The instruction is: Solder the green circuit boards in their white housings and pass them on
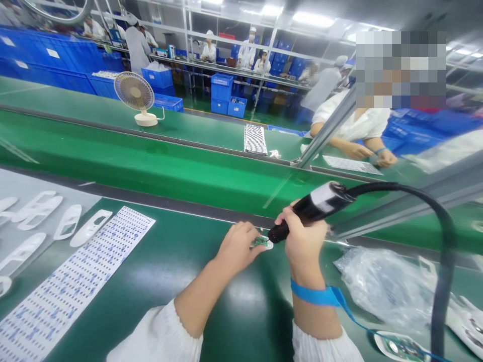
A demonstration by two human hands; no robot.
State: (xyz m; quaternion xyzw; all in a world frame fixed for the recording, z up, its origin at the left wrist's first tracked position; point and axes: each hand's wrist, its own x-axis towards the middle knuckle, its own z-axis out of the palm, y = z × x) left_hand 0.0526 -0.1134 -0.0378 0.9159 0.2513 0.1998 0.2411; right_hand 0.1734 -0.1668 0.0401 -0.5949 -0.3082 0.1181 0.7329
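My left hand (237,246) is closed on a small white plastic housing (269,245) with a green circuit board (259,242) in it, just above the green tabletop. Wrapped around a black electric screwdriver (310,207) is my right hand (305,236). The screwdriver slants down to the left, and its tip meets the right end of the housing or stops very near it; I cannot tell which. A thick black cable (415,191) leaves its back end and curves down at the right. A blue wrist strap (315,294) circles my right wrist.
White plastic shells (90,227) and a long sheet of printed labels (75,284) lie at left. At right are a clear plastic bag (385,286) and another housing with a board (400,347). Beyond the green conveyor (169,166) stand a fan (135,95) and a co-worker (350,125).
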